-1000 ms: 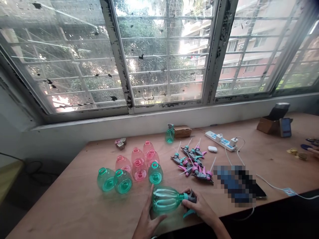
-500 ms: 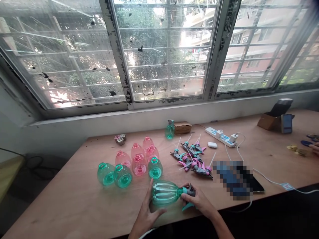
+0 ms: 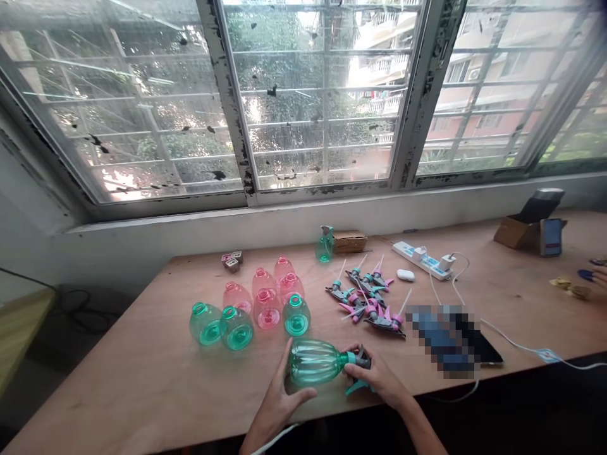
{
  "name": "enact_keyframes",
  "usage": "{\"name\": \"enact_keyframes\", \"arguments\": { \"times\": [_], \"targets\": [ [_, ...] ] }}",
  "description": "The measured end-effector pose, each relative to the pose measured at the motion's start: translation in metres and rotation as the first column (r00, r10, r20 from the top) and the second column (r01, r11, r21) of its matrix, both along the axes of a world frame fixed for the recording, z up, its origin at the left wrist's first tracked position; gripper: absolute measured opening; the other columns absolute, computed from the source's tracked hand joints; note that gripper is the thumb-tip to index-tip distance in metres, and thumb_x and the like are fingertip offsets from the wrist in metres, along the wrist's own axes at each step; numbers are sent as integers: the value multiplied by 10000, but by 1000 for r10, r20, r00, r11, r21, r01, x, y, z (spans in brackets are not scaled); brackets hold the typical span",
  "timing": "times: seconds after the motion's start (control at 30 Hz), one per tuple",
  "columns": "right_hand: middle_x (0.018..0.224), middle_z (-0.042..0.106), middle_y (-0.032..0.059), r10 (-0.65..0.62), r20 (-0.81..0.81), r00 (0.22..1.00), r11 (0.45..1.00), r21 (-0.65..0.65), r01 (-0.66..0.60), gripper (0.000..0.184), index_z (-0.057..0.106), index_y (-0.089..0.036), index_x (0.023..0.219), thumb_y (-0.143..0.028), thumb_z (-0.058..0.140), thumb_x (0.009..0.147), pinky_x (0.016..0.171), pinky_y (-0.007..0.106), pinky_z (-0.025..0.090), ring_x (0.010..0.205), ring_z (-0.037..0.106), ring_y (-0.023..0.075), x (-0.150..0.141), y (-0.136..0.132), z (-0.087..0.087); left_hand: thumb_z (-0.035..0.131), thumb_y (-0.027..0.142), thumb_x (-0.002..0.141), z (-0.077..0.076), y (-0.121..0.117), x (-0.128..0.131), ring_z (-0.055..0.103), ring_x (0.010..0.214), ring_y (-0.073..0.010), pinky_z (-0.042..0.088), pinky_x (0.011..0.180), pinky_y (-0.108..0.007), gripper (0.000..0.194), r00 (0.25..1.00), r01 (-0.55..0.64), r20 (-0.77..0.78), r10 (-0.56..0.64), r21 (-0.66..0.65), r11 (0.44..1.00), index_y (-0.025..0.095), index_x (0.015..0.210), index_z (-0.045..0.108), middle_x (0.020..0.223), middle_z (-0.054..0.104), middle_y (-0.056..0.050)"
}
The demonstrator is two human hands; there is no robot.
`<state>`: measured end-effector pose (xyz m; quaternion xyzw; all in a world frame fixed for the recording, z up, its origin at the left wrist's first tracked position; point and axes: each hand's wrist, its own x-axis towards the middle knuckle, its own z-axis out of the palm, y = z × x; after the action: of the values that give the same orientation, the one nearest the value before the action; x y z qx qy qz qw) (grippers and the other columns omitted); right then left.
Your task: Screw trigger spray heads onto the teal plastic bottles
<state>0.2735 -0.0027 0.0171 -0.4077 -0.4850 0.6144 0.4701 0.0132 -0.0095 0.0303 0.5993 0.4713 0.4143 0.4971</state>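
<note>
A clear green spray bottle (image 3: 313, 362) lies on its side in the air near the table's front edge, its neck to the right. My left hand (image 3: 283, 395) cups its base, with the thumb stretched out below it. Closed around the grey and teal trigger sprayer (image 3: 361, 360) at the neck is my right hand (image 3: 377, 377). The sprayer's teal trigger points down. Behind the held bottle stands an open green bottle (image 3: 296, 316). Several loose pink and teal trigger sprayers (image 3: 365, 297) lie in a pile beyond my right hand.
Several open pink bottles (image 3: 268, 309) and two green bottles (image 3: 237, 330) stand to the left. A capped green spray bottle (image 3: 325, 246) stands at the back by a cardboard box (image 3: 349, 241). A power strip (image 3: 422, 261), cables and a phone (image 3: 478, 341) occupy the right. Another person's hand (image 3: 600, 273) shows far right.
The view has shifted slightly, so the tabletop things sit a little further right. Both hands keep their hold on the bottle and sprayer, and the bottle's ribs appear slightly turned.
</note>
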Motion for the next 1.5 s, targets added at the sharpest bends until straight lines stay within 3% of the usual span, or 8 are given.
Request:
{"name": "enact_keyframes", "arguments": {
  "times": [0.23,0.43,0.67,0.9,1.07,1.23,1.4,1.5],
  "targets": [
    [681,712,-16,8,-17,1000,1000,4,-8,389,628,-180,972,-456,805,763,621,321,561,609,672,184,-1,0,-1,814,305,742,-2,-3,2,250,1518,-281,205,1245,-473,1016,1000,5,11,-5,56,998,339,1559,212,1653,290,-40],
    [661,706,-26,-1,-17,1000,1000,9,1,387,627,-177,965,-431,824,750,618,306,553,601,671,176,0,-1,-4,842,398,696,-1,-4,2,290,1496,-346,209,1236,-510,1034,999,-14,-46,16,32,999,235,1551,283,1605,378,-130],
    [671,712,-15,11,-8,1000,999,31,-11,348,643,-166,965,-402,812,773,630,315,558,617,667,180,-1,-3,-1,818,305,738,-1,-7,4,252,1517,-280,193,1247,-470,1015,1000,9,13,-10,66,998,346,1556,219,1648,302,-41],
    [676,712,-16,3,-11,1000,999,35,-2,339,642,-173,959,-406,808,777,628,319,558,608,669,179,-2,-5,1,824,360,731,0,-7,3,264,1507,-323,192,1243,-502,1021,999,7,-53,-6,30,1000,285,1560,235,1619,352,-100],
    [703,720,-6,-15,-11,1000,999,34,15,344,653,-169,981,-396,811,776,639,322,557,624,673,183,-1,-3,2,759,304,806,-8,-6,2,258,1513,-294,234,1234,-487,924,990,41,-137,-15,184,982,349,1552,216,1635,310,-70],
    [686,716,-7,-6,-21,1000,1000,29,7,327,651,-169,970,-395,801,788,637,317,557,623,672,181,1,-3,1,561,184,925,-21,-10,2,276,1506,-278,277,1211,-508,774,968,51,-245,59,420,906,438,1541,167,1639,280,-42],
    [669,714,-12,9,-35,999,999,31,-8,334,642,-173,969,-405,800,788,620,309,554,616,667,177,0,-4,-2,824,342,743,-13,-13,3,257,1510,-326,230,1232,-510,1087,977,42,-211,13,255,966,358,1567,115,1643,282,-94],
    [667,711,-17,3,-33,999,999,34,-2,333,640,-169,974,-393,803,789,637,312,553,620,665,174,0,-4,-4,815,399,746,-8,-12,5,268,1506,-332,244,1227,-504,1021,988,7,-153,26,210,978,317,1560,204,1631,318,-104]
  ]
}}
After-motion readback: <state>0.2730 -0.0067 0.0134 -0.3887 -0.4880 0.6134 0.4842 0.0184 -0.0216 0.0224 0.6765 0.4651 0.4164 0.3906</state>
